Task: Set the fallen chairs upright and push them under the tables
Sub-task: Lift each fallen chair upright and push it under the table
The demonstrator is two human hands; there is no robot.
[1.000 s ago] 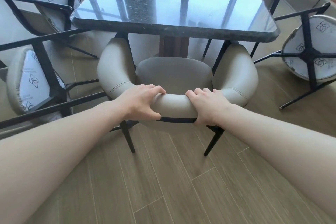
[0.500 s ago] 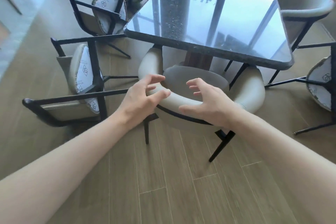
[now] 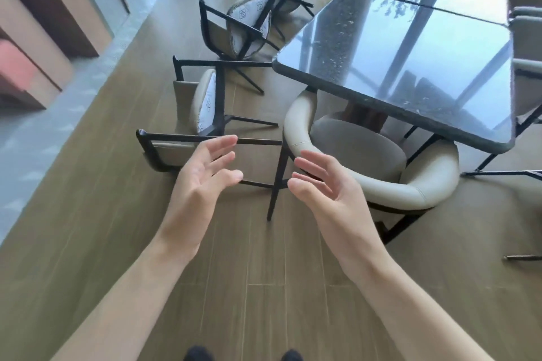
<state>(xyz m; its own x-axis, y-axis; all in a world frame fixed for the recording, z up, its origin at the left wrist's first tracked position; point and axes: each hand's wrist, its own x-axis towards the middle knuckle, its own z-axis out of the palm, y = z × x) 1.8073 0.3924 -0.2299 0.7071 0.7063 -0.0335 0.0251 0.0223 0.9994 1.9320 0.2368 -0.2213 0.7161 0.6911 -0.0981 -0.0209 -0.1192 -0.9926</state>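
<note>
the floor is wood-look plank in a grey-brown tone, running lengthwise away from the viewer, with a paler grey patterned strip along its left edge beside tan and brown cabinetry. a dark, speckled glossy tabletop stretches up the right side, mirroring window frames and trees. an upright beige chair stands tucked under the near corner of that tabletop, its curved backrest facing the viewer. to its left a fallen chair lies on its side on the floor, black legs pointing right; two more tipped chairs lie farther along the same side. the left hand and right hand hover spread and empty, palms facing each other, above the floor between the upright chair and the fallen one, touching neither. two dark shoe tips show at the bottom edge.
</note>
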